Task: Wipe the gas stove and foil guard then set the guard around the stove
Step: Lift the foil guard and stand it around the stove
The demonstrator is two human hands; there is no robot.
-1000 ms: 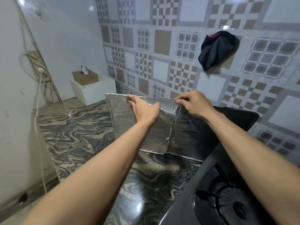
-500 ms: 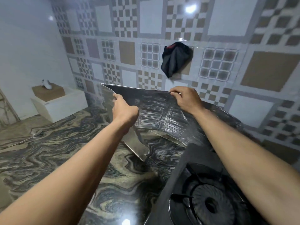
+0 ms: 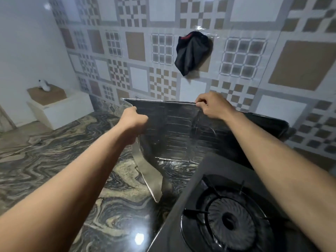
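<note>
— Both arms stretched out: left hand (image 3: pixel 132 118) fisted on the foil guard (image 3: pixel 174 131) at its fold, right hand (image 3: pixel 212 106) pinching the top edge.

— Guard upright on the marble counter (image 3: pixel 54 160), behind the gas stove (image 3: pixel 227 215) — against the wall.

One view only, worn on the head, looking forward and down over both forearms. Faces the patterned tile wall (image 3: pixel 163 51), with the wall corner at far left. Close to the marbled counter (image 3: pixel 54 170), which fills the lower left. Gas stove (image 3: pixel 227 220) very near, cut by the bottom and right edges. Left hand (image 3: pixel 133 118) and right hand (image 3: pixel 212 106) near the centre, holding the foil guard (image 3: pixel 172 131). Wide-angle lens, so straight tile lines bend near the edges. No second view to share anything.
</note>
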